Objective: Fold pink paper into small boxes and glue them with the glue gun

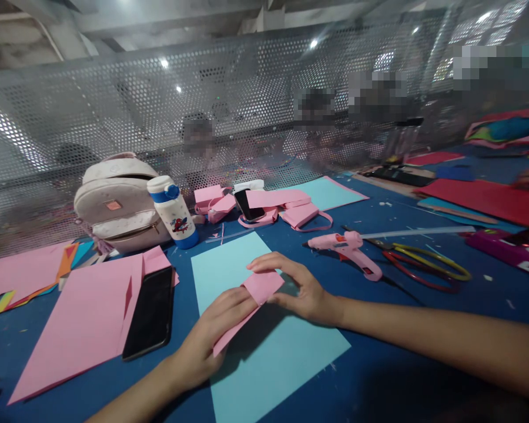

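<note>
A small folded piece of pink paper [264, 286] is held over a light blue sheet [291, 358]. My left hand [205, 332] grips it from the near left, fingers lying along or inside the fold and the thumb hidden. At its far right end, my right hand [311, 294] curls around the paper, thumb at the near edge and fingertips by the far edge. To the right of that hand lies a pink glue gun [348, 249] with a clear glue stick in its back. Scissors [427, 267] with red and yellow handles rest beyond it.
On the left lie pink sheets [83, 323] and a black phone [152, 311]. A white backpack [119, 202] and a bottle [171, 211] stand behind. Small pink paper bags [300, 214] sit at the back, before a perforated metal screen [247, 106]. A purple tool [511, 249] is far right.
</note>
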Tool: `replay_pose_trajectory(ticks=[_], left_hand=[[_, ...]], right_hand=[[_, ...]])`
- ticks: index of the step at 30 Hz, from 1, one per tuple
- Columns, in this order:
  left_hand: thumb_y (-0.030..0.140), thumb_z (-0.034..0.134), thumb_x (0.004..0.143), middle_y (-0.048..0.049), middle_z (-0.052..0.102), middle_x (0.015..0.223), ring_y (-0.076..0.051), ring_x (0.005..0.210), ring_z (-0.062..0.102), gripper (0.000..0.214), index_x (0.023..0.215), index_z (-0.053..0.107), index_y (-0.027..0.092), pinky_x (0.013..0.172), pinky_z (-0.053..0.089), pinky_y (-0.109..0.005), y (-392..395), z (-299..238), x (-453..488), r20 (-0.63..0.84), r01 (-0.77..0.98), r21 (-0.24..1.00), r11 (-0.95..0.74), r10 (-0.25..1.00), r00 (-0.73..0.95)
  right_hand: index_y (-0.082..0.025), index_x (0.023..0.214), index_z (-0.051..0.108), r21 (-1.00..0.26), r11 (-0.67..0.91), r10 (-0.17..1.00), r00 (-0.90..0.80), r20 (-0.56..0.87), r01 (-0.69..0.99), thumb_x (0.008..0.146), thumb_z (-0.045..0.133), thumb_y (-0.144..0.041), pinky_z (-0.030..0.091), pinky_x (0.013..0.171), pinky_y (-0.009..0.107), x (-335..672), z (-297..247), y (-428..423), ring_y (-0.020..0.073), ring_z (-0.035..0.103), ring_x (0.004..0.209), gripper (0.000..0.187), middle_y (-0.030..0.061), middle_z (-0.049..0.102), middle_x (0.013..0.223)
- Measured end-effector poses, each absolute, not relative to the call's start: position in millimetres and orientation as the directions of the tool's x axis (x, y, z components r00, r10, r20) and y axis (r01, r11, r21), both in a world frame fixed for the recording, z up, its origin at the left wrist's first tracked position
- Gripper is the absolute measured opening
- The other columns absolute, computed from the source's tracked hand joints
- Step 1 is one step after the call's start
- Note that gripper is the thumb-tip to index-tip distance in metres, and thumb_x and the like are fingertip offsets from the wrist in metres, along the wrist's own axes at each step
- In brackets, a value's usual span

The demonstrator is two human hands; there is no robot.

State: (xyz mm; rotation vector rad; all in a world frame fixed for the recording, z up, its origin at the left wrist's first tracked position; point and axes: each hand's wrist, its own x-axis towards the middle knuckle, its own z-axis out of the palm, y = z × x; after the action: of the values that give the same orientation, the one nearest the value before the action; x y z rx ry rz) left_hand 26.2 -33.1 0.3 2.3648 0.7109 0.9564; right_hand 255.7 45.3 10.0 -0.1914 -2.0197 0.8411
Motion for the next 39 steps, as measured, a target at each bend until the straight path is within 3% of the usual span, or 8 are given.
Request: replay_pose_trajectory(ticks=[6,12,39], left_hand=[[0.030,0.026,0.105,-0.0122,0.053,0.145,-0.026,0.134,0.049,0.047,0.150,0.040,0.025,0.112,0.037,-0.043,-31.0,-3.5,24.2,0.526,0.260,0.594,-0.761,0.612,0.590],[0.021,0.028,0.104,-0.0088,0.054,0.146,-0.024,0.134,0.051,0.048,0.150,0.040,0.029,0.111,0.042,-0.042,-31.3,0.5,25.4,0.579,0.243,0.605,-0.758,0.628,0.519],[0.018,0.029,0.103,-0.0098,0.056,0.144,-0.025,0.132,0.055,0.047,0.146,0.048,0.028,0.110,0.045,-0.040,-32.1,0.2,22.9,0.569,0.271,0.613,-0.742,0.653,0.499]], right_hand=[[-0.021,0.132,0.055,-0.671,0.728,0.496,-0.566,0.658,-0.142,0.094,0.062,-0.045,0.047,0.104,0.041,258.6,10.0,46.9,0.0232,0.059,0.119,0.045,0.0124,0.064,0.126],[-0.022,0.131,0.057,-0.698,0.706,0.541,-0.545,0.640,-0.119,0.098,0.057,-0.039,0.048,0.103,0.037,259.7,11.0,47.6,0.0205,0.060,0.118,0.036,0.0107,0.063,0.125],[-0.025,0.135,0.056,-0.724,0.675,0.538,-0.577,0.615,-0.143,0.101,0.052,-0.038,0.046,0.105,0.035,261.7,6.4,53.6,0.0209,0.059,0.121,0.037,0.0093,0.062,0.128]])
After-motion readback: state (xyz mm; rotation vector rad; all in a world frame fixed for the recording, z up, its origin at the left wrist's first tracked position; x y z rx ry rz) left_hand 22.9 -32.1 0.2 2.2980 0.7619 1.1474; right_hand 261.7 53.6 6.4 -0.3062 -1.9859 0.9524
